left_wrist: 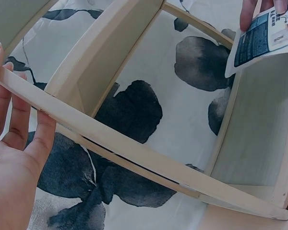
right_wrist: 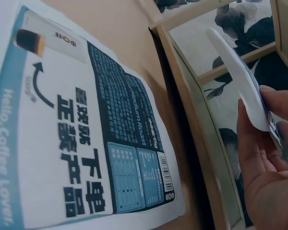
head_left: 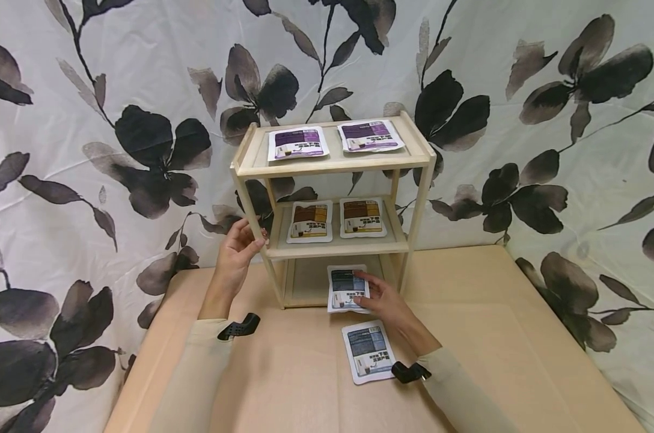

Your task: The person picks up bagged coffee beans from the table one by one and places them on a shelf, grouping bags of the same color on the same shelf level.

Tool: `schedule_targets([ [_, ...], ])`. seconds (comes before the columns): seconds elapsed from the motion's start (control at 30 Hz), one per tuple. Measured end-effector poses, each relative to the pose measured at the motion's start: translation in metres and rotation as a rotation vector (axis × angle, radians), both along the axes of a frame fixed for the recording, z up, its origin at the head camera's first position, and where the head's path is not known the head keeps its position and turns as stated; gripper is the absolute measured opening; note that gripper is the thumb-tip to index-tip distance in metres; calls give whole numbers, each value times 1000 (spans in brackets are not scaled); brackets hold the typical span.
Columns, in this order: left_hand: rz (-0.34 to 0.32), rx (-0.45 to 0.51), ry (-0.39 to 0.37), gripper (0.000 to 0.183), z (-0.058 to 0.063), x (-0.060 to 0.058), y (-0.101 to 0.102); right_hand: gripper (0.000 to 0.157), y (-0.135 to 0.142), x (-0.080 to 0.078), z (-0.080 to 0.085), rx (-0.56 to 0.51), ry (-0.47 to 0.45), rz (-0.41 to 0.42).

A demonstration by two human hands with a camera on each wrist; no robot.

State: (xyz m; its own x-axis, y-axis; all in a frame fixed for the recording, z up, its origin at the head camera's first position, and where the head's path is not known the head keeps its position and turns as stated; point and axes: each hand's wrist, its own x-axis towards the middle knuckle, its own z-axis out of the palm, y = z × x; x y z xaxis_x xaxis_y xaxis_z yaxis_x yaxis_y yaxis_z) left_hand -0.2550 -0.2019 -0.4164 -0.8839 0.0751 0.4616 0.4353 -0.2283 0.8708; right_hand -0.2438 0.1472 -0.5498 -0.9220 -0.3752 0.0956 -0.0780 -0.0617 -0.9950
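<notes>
My left hand [head_left: 234, 261] holds the left front post [left_wrist: 120, 136] of a small three-tier wooden rack [head_left: 421, 198], thumb and fingers on either side of it. With my right hand [head_left: 389, 308] I pinch a white coffee pouch with a blue label [head_left: 342, 288] by its right edge. That pouch is in front of the bottom shelf, tilted; the right wrist view shows it edge-on [right_wrist: 242, 79], apart from the rack's bottom rail. A second blue-label coffee pouch [head_left: 369, 352] lies face up on the table, beneath my right wrist.
Two purple-label pouches, left [head_left: 299, 143] and right [head_left: 370, 136], lie on the top shelf. On the middle shelf sit two brown-and-yellow pouches, left [head_left: 310, 222] and right [head_left: 362, 218]. Behind the tan table [head_left: 467, 300] hangs a floral cloth [head_left: 549, 150].
</notes>
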Motion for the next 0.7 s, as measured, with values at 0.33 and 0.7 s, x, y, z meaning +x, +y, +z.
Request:
schedule_targets([
  [0.33,2,-4,5,50,1,0,0,71,-2,-12,1,114,27,-67],
  [0.7,2,-8,9,49,0,0,0,62,-8,-16,10,189,-15,-228],
])
